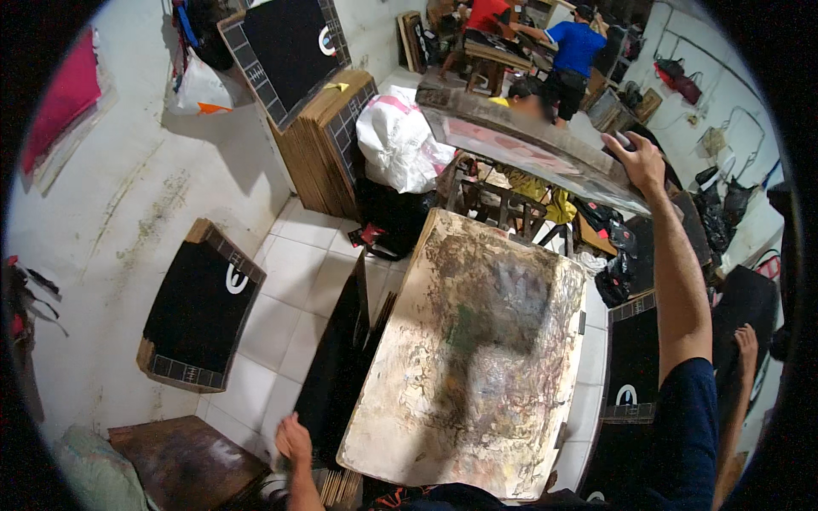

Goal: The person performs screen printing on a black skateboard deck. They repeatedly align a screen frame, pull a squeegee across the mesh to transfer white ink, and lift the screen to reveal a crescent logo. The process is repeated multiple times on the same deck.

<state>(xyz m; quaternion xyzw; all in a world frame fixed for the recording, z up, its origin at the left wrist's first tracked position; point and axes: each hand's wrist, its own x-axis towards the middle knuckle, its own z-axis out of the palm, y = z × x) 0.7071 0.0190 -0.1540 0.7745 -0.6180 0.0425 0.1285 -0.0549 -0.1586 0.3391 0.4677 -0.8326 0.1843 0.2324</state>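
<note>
My right hand (641,163) is raised at the upper right and grips the end of a worn, framed printing screen (528,140), which is tilted up. A small dark piece shows between its fingers, too hidden to name. Below the screen lies a paint-stained, light-coloured work board (477,358), crossed by a shadow. At the lower left, my left hand (294,439) has curled fingers at the near edge of a thin black panel (332,383). This panel leans beside the work board, and the fingertips are partly hidden.
Black panels with grid borders lean on the left wall (204,307) and top a brown stack (315,162). More black panels (630,366) are at right, near another person's hand (745,341). A white sack (396,140) stands behind. People, one in blue (575,47), work at the back.
</note>
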